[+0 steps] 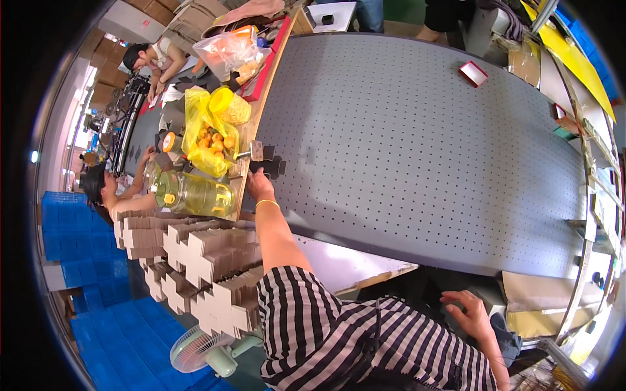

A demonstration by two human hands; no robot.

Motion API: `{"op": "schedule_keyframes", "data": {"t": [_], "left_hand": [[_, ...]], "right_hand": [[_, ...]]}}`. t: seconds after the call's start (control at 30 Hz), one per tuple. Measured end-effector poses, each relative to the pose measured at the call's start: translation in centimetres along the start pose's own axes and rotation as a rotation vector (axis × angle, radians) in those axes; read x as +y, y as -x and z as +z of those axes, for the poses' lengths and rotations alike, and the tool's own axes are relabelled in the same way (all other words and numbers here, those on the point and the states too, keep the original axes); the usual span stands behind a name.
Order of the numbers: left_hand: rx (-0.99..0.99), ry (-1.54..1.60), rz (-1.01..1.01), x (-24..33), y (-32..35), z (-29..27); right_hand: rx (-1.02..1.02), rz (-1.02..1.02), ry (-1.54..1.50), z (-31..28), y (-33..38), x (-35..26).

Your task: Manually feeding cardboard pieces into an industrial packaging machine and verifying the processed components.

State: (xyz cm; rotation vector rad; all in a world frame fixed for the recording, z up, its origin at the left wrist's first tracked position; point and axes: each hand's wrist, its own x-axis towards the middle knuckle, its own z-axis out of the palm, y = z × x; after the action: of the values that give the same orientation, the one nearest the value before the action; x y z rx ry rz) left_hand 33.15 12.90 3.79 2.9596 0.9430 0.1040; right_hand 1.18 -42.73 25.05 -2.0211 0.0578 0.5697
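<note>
The left hand (259, 184) reaches out, arm nearly straight, to the left edge of the grey perforated table (417, 143). Its fingers touch a dark flat card (271, 167) lying there, long axis across the edge; whether they pinch it I cannot tell. The right hand (471, 313) rests low, fingers spread and loose, below the table's near edge. Stacked cross-shaped cardboard blanks (202, 274) sit beside the left arm.

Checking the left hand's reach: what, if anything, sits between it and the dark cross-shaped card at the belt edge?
Nothing visible does: the left hand is already at the dark cross-shaped card on the grey perforated belt, fingers touching its near edge.
</note>
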Motion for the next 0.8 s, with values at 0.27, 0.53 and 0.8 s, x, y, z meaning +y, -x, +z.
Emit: {"op": "schedule_keyframes", "data": {"t": [0.27,0.53,0.8], "left_hand": [[-0.251,0.703,0.413,12.0,4.2,0.1],[-0.939,0.968,1.9,31.5,45.1,-26.3],[-1.032,0.966,2.844,23.4,77.3,-38.9]], "right_hand": [[0.143,-0.111,0.111,1.7,4.8,1.0],[0.972,-0.218,0.212,-1.6,21.3,2.9],[1.465,-0.009,0.332,7.6,45.9,8.9]]}}
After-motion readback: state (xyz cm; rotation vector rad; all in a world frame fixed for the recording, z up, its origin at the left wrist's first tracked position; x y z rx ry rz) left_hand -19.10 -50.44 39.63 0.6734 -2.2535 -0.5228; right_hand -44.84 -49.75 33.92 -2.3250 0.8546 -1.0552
